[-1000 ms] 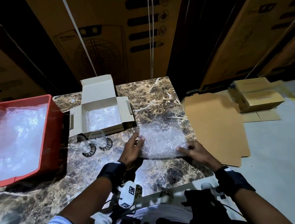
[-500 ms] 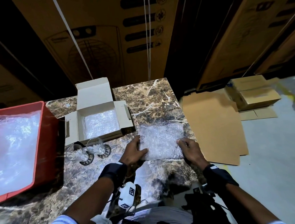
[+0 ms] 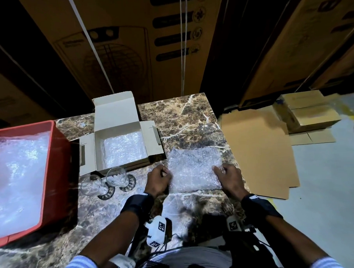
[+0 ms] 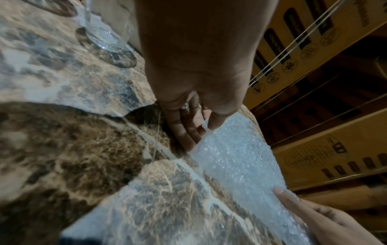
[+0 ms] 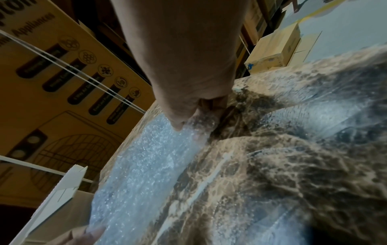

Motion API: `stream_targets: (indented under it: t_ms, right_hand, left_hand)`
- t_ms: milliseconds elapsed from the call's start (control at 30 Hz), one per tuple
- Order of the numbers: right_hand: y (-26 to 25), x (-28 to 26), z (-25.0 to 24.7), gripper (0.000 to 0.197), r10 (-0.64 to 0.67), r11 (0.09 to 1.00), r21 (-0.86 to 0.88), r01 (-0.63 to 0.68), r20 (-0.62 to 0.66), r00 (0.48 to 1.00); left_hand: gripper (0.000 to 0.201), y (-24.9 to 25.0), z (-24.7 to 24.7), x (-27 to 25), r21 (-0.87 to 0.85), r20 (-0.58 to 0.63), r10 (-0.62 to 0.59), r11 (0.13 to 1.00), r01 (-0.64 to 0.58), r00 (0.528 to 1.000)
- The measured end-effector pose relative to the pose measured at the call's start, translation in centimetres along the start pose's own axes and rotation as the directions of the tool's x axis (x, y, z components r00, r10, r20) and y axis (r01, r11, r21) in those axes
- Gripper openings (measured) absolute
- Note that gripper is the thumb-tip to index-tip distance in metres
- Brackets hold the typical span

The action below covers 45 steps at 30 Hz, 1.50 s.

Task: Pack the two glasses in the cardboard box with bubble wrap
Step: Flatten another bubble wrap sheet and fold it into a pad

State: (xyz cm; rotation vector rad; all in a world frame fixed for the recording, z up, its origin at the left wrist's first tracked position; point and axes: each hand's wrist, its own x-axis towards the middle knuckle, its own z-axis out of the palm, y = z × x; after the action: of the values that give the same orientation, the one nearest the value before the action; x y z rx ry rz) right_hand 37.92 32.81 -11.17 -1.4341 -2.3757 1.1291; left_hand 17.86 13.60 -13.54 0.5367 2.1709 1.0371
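Note:
A sheet of bubble wrap (image 3: 194, 169) lies on the marble table (image 3: 183, 121) in front of me. My left hand (image 3: 160, 178) pinches its left edge between thumb and fingers (image 4: 188, 132). My right hand (image 3: 224, 172) pinches the right edge (image 5: 188, 126). Two clear glasses (image 3: 115, 177) (image 3: 92, 187) stand side by side to the left, just in front of the open cardboard box (image 3: 121, 140). Another bubble wrap sheet (image 3: 124, 150) lines the box's floor.
A red crate (image 3: 58, 179) full of bubble wrap takes up the table's left side. Flat cardboard (image 3: 258, 150) and small cartons (image 3: 307, 112) lie on the floor to the right. Large printed cartons (image 3: 137, 38) stand behind the table.
Both hands have gone from lying flat at the sheet's edges to pinching them. The sheet has been drawn a little nearer to me.

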Motion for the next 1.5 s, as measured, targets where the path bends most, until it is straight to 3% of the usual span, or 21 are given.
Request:
stream_targets:
  t_ms: [167,233,300,400,500,567,700,800,933,1100,1233,1500]
  right_hand:
    - [-0.4,0.2,0.0,0.039,0.037,0.987,-0.155,-0.045,-0.052,0.998]
    - [-0.4,0.2,0.0,0.037,0.019,0.974,-0.226,-0.035,-0.074,0.997]
    - [-0.1,0.2,0.2,0.034,-0.01,0.971,-0.24,-0.013,-0.093,0.996]
    - [0.3,0.3,0.9,0.036,-0.065,0.971,-0.238,0.032,-0.132,0.989]
    - [-0.1,0.8,1.8,0.044,-0.124,0.904,-0.425,0.04,-0.172,0.977]
    - [-0.9,1.2,2.5,0.043,-0.185,0.866,-0.491,0.089,-0.149,0.971]
    - [-3.0,1.4,4.8,0.034,-0.369,0.819,-0.451,0.354,0.059,0.928]
    - [-3.5,1.0,6.8,0.047,-0.421,0.777,-0.434,0.455,0.178,0.889]
    - [-1.7,0.5,8.4,0.063,-0.398,0.764,-0.459,0.452,0.215,0.892]
    - [-0.3,0.3,8.6,0.065,-0.377,0.728,-0.523,0.444,0.237,0.896]
    - [0.1,0.6,7.5,0.072,-0.349,0.718,-0.538,0.442,0.271,0.897]
    - [0.7,1.1,4.8,0.104,-0.287,0.744,-0.549,0.38,0.252,0.924]
  left_hand:
    - [0.016,0.7,-0.2,-0.6,0.106,-0.044,0.096,0.99,-0.091,0.994]
    - [0.029,0.8,-0.2,-1.0,0.248,-0.044,0.187,0.954,-0.171,0.981]
    - [0.04,0.8,-0.1,-1.1,0.486,-0.028,0.275,0.844,-0.228,0.961]
    - [0.049,1.2,-0.2,-0.9,0.726,0.078,0.429,0.594,-0.346,0.9]
    - [0.056,1.4,-0.2,-0.5,0.767,0.241,0.498,0.428,-0.478,0.833]
    - [0.059,1.4,-0.1,-0.4,0.769,0.31,0.478,0.383,-0.512,0.822]
    - [0.067,1.6,0.1,-0.4,0.767,0.36,0.396,0.39,-0.51,0.845]
    - [0.071,1.0,0.2,-0.2,0.78,0.39,0.345,0.368,-0.506,0.853]
    - [0.081,0.0,-0.2,0.2,0.757,0.428,0.282,0.408,-0.511,0.859]
    - [0.097,-0.1,-1.3,0.7,0.747,0.457,0.208,0.438,-0.5,0.865]
    - [0.117,-0.3,-1.7,0.9,0.738,0.474,0.187,0.448,-0.504,0.86]
    - [0.143,1.3,-2.4,1.4,0.742,0.493,0.138,0.45,-0.497,0.859]
